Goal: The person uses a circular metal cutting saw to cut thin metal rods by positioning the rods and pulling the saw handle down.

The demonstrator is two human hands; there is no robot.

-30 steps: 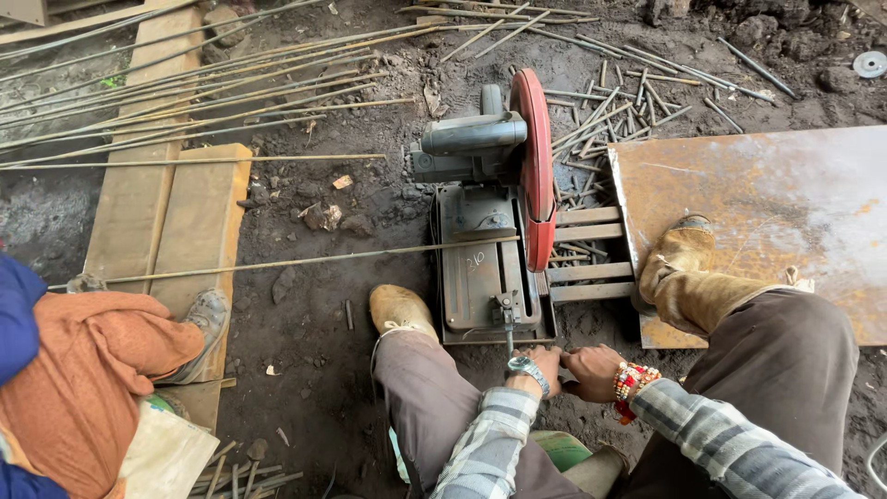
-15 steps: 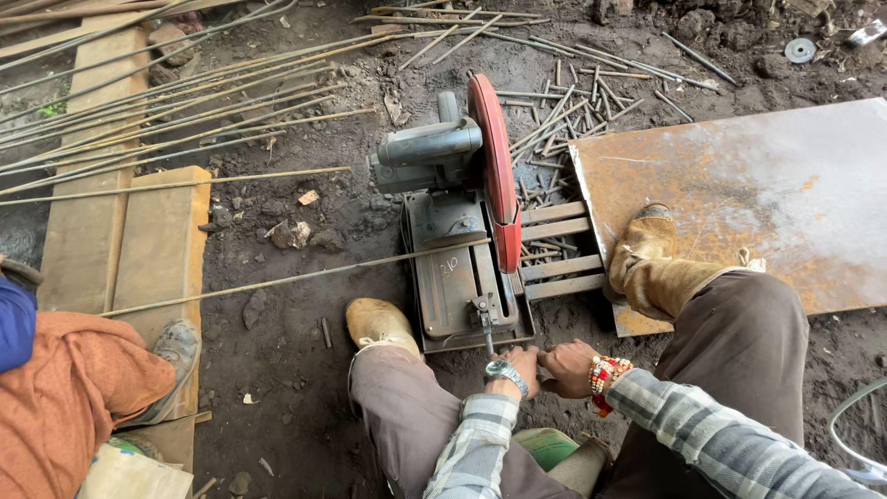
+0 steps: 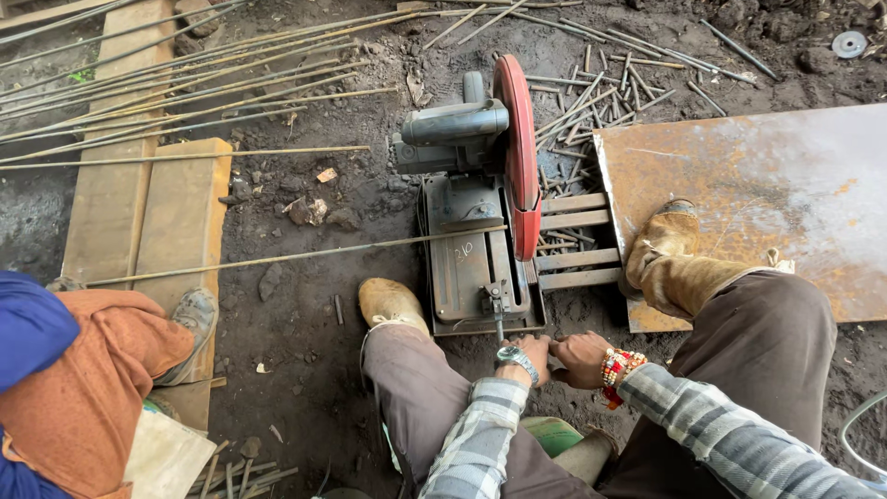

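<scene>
Steel vise handle [image 3: 500, 325] against both hands' fingertips [image 3: 540, 344]

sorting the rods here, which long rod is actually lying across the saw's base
The single long rod running from the wooden planks across the chop saw base; the others lie bundled further back.

dark, damp earth floor [image 3: 305, 370], strewn with stones and scraps. wooden planks [image 3: 148, 212] laid flat at left. large rusted steel sheet [image 3: 767, 185] flat on the ground at right. bundle of long thin rods [image 3: 185, 74] across the upper left. small metal disc [image 3: 849, 43] at top right. even daylight, soft shadows.
</scene>
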